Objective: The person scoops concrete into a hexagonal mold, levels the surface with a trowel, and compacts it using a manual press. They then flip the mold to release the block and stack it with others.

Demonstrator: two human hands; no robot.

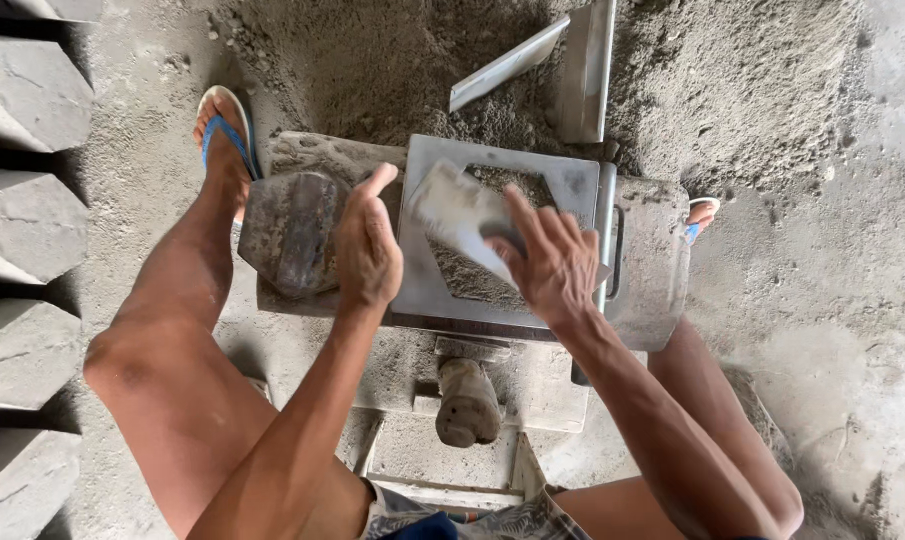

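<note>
A grey metal mould (572,185) with a hexagon-shaped opening lies on a cement-caked base, damp grey mix (457,275) filling the opening. My right hand (547,260) grips a flat, cement-coated scraper (457,210), blurred, over the opening. My left hand (367,250) hovers at the mould's left edge, fingers together, thumb up, holding nothing. Just left of it sits a hexagonal metal tamper plate (290,232) with a ridge handle.
A mound of grey mix (392,60) lies beyond the mould with a metal piece (582,65) stuck in it. Finished hexagonal blocks (27,90) line the left edge. My feet in blue sandals (227,125) flank the mould. A worn handle (467,400) sticks out toward me.
</note>
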